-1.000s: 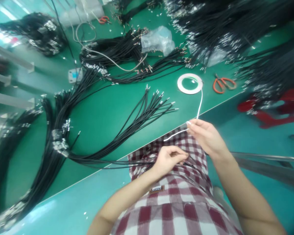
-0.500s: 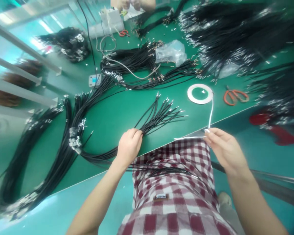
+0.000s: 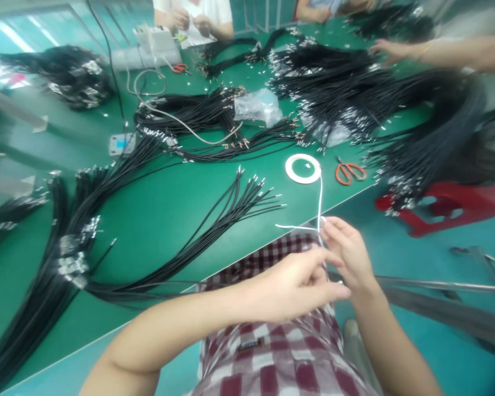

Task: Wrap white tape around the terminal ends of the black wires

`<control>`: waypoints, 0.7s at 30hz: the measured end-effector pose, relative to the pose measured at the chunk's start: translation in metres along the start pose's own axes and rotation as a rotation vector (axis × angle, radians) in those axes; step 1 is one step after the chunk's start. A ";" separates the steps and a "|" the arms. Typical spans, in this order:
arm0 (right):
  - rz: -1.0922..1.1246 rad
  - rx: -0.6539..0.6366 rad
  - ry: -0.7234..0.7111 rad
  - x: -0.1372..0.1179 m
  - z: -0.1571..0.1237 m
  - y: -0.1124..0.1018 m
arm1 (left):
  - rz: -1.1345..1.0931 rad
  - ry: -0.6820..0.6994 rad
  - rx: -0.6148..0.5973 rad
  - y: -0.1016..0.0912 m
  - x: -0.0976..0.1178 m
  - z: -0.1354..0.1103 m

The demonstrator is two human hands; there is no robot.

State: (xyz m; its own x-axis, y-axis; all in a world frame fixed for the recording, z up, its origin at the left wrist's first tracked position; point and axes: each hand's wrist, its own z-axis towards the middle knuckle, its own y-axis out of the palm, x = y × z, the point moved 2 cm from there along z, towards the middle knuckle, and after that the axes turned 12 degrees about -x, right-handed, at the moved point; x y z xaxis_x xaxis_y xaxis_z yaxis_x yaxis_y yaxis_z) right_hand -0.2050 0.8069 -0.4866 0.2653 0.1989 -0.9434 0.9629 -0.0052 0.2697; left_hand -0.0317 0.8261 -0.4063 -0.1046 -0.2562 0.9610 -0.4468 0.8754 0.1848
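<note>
My right hand (image 3: 346, 256) pinches a strip of white tape (image 3: 320, 201) that runs from a white tape roll (image 3: 303, 168) lying on the green table (image 3: 169, 203). The strip's loose end sticks out to the left of my fingers. My left hand (image 3: 297, 283) reaches across my checked shirt (image 3: 280, 352) to the right hand, with its fingers stretched out and nothing visible in them. A fanned bundle of black wires with metal tips (image 3: 218, 223) lies on the table just left of my hands.
Orange scissors (image 3: 348, 171) lie right of the roll. Big heaps of black wires (image 3: 355, 93) cover the table, with a plastic bag (image 3: 258, 107) among them. A red stool (image 3: 445, 203) stands to the right. Other people's hands (image 3: 391, 50) work at the far side.
My left hand has let go of the fanned wire bundle and moved right to meet my right hand. The right hand still holds the tape strip.
</note>
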 end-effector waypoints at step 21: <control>-0.867 -0.625 -0.199 -0.010 -0.037 0.061 | -0.296 0.126 0.646 -0.008 -0.085 -0.066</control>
State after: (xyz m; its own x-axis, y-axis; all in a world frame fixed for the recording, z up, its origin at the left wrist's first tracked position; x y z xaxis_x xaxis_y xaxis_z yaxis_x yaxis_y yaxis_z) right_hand -0.1506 0.8410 -0.4539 -0.4358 -0.2681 -0.8592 0.6462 0.5713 -0.5060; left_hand 0.0399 0.8678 -0.4754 0.1885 -0.3616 0.9131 -0.8809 0.3488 0.3200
